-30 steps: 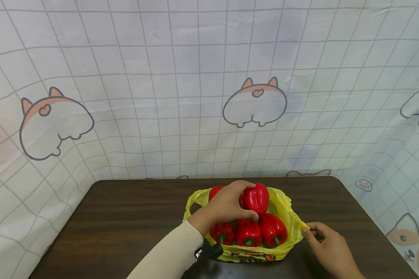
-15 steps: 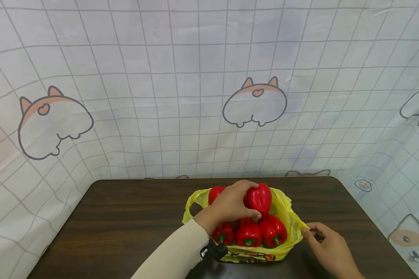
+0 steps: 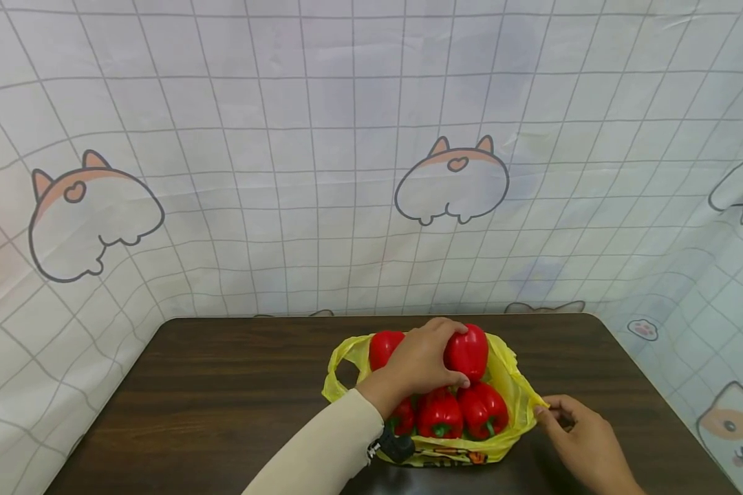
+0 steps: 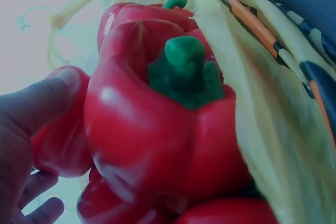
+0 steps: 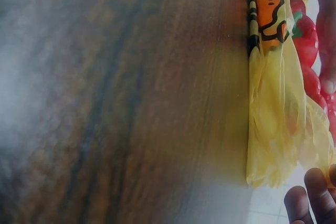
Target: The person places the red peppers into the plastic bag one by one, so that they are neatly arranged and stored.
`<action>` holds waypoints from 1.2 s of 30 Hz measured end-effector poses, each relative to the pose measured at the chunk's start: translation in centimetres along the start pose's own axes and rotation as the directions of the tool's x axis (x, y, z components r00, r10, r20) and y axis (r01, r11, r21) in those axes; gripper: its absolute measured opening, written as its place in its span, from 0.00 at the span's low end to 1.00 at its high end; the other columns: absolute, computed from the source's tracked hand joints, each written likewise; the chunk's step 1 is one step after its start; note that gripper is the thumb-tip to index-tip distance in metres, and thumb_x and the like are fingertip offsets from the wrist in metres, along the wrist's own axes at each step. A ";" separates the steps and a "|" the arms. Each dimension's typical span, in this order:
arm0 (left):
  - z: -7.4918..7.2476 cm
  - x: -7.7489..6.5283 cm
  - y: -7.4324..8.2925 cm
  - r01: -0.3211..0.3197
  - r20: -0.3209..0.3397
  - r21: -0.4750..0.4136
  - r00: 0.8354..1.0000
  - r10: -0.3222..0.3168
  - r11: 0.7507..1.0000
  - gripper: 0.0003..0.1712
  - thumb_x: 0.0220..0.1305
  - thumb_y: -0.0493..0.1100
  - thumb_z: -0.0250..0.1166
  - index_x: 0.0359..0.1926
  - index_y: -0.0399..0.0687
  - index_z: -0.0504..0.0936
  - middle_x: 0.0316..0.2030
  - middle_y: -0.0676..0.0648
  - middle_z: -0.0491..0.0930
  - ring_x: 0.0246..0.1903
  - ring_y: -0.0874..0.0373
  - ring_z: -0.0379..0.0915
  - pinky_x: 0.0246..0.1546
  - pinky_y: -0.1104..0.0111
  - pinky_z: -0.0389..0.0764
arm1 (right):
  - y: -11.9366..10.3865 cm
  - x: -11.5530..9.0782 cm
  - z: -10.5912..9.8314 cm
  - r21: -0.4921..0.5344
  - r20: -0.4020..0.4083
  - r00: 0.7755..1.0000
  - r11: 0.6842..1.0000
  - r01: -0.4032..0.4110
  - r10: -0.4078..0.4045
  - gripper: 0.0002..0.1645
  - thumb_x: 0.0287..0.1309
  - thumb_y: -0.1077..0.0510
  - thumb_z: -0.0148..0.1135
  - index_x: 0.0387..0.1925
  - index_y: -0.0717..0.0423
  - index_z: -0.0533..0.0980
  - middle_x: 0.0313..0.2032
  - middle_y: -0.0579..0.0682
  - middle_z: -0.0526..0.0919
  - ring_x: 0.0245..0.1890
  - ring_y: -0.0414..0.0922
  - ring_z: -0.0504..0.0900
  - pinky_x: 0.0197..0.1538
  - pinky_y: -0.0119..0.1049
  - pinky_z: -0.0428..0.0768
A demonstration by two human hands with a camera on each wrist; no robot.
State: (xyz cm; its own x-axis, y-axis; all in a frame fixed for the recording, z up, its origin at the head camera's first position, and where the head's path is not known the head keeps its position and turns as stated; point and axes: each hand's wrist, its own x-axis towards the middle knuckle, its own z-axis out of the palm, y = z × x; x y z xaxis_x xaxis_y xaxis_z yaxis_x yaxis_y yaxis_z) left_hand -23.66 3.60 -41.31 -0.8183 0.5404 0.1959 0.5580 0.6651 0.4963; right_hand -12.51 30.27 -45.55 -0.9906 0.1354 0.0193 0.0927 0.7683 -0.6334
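Note:
In the head view a yellow plastic bag (image 3: 448, 452) lies wide-mouthed on the table, with several red bell peppers in it. My left hand (image 3: 424, 357) reaches over the bag and grips one red bell pepper (image 3: 469, 353) on top of the others. In the left wrist view, my thumb presses that held pepper (image 4: 65, 140), beside a larger-looking pepper (image 4: 152, 124) with a green stem. At the bag's right side, my right hand (image 3: 585, 436) pinches a corner of its rim. The right wrist view shows the bag wall (image 5: 275, 114) and some fingertips.
A dark wood-grain table (image 3: 235, 385) extends on both sides of the bag. Behind it hangs a white gridded cloth (image 3: 347, 206) with cartoon corgi prints. Another red pepper (image 3: 384, 347) sits at the bag's back left, near a bag handle loop (image 3: 334, 385).
My left hand has shifted a little to the right with the pepper in its grip, uncovering more of the back-left pepper. The right hand stays on the bag's rim.

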 end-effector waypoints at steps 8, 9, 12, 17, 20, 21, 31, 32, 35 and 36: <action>0.3 0.0 0.2 0.011 -0.007 0.002 1.000 -0.011 1.000 0.48 0.46 0.56 0.83 0.67 0.63 0.70 0.65 0.56 0.72 0.55 0.54 0.73 0.44 0.63 0.84 | 0.0 -0.1 -0.1 0.004 -0.001 1.000 1.000 -0.004 0.004 0.27 0.72 0.40 0.60 0.54 0.60 0.80 0.37 0.45 0.86 0.38 0.45 0.82 0.39 0.44 0.81; 0.4 -0.1 0.3 0.010 0.001 -0.002 1.000 -0.010 1.000 0.48 0.46 0.56 0.83 0.67 0.63 0.70 0.65 0.56 0.72 0.55 0.55 0.73 0.44 0.64 0.84 | 0.0 -0.1 -0.1 0.005 -0.002 1.000 1.000 -0.004 0.004 0.27 0.72 0.40 0.60 0.54 0.60 0.80 0.37 0.45 0.86 0.38 0.45 0.82 0.39 0.43 0.81; 0.6 -0.2 0.4 0.004 0.024 -0.010 1.000 -0.004 1.000 0.47 0.47 0.57 0.83 0.67 0.62 0.71 0.65 0.56 0.71 0.56 0.56 0.72 0.45 0.66 0.83 | -0.1 -0.1 -0.1 0.006 -0.005 1.000 1.000 -0.002 0.002 0.27 0.72 0.41 0.61 0.54 0.59 0.80 0.37 0.45 0.86 0.37 0.45 0.82 0.38 0.42 0.79; 0.8 -0.1 0.4 -0.004 0.026 -0.007 1.000 0.004 1.000 0.46 0.48 0.57 0.82 0.67 0.61 0.71 0.64 0.56 0.72 0.55 0.58 0.72 0.46 0.67 0.83 | -0.1 -0.2 -0.1 0.011 -0.001 1.000 1.000 -0.003 0.003 0.27 0.72 0.41 0.61 0.54 0.60 0.80 0.37 0.45 0.86 0.37 0.44 0.82 0.37 0.41 0.79; 0.9 -0.1 0.4 -0.001 0.025 -0.006 1.000 0.001 1.000 0.46 0.49 0.58 0.82 0.67 0.62 0.70 0.64 0.57 0.72 0.55 0.58 0.72 0.46 0.66 0.83 | -0.1 -0.2 -0.1 0.012 0.001 1.000 1.000 -0.006 0.006 0.27 0.72 0.41 0.60 0.54 0.59 0.80 0.37 0.45 0.86 0.37 0.44 0.82 0.38 0.41 0.80; 0.9 -0.1 0.4 0.002 0.026 -0.003 1.000 -0.002 1.000 0.46 0.49 0.58 0.81 0.68 0.62 0.70 0.64 0.57 0.72 0.56 0.57 0.72 0.46 0.65 0.83 | 0.0 -0.2 -0.1 0.011 0.001 1.000 1.000 -0.006 0.006 0.27 0.72 0.41 0.60 0.54 0.59 0.80 0.37 0.45 0.86 0.37 0.44 0.82 0.38 0.41 0.80; 1.2 0.3 1.1 0.055 0.017 0.049 0.998 -0.056 0.997 0.48 0.47 0.57 0.83 0.68 0.64 0.70 0.65 0.57 0.72 0.55 0.55 0.74 0.45 0.63 0.83 | 0.0 -0.2 0.0 0.017 -0.005 1.000 1.000 0.002 -0.002 0.28 0.72 0.40 0.60 0.55 0.60 0.80 0.38 0.45 0.86 0.37 0.44 0.82 0.38 0.42 0.81; 1.2 0.3 1.2 0.060 0.018 0.059 0.998 -0.061 0.996 0.48 0.47 0.57 0.83 0.68 0.64 0.70 0.65 0.57 0.72 0.54 0.55 0.74 0.45 0.63 0.84 | 0.0 -0.3 0.0 0.017 -0.006 1.000 1.000 0.004 -0.004 0.27 0.72 0.41 0.60 0.55 0.60 0.80 0.38 0.45 0.86 0.37 0.44 0.82 0.38 0.42 0.81; 1.2 0.5 1.5 0.067 0.021 0.089 0.997 -0.069 0.994 0.48 0.47 0.57 0.83 0.68 0.63 0.70 0.65 0.57 0.73 0.54 0.55 0.75 0.46 0.63 0.83 | 0.0 -0.3 0.0 0.017 -0.010 1.000 1.000 0.007 -0.007 0.27 0.72 0.42 0.61 0.54 0.60 0.80 0.37 0.45 0.86 0.37 0.44 0.83 0.38 0.42 0.81; 1.2 0.5 1.6 0.069 0.021 0.098 0.997 -0.071 0.993 0.48 0.47 0.58 0.82 0.68 0.63 0.70 0.65 0.57 0.73 0.54 0.56 0.75 0.46 0.63 0.83 | 0.0 -0.3 0.0 0.016 -0.011 1.000 1.000 0.007 -0.007 0.26 0.72 0.42 0.61 0.54 0.60 0.80 0.37 0.45 0.86 0.37 0.44 0.83 0.38 0.42 0.81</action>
State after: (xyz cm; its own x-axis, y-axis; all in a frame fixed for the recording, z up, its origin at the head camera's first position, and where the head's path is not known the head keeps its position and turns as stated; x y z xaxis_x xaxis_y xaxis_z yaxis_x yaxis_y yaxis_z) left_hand -23.03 5.55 -41.47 -0.8529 0.5023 0.1421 0.5111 0.7483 0.4229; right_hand -12.25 30.23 -45.56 -0.9900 0.1371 0.0323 0.0840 0.7590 -0.6457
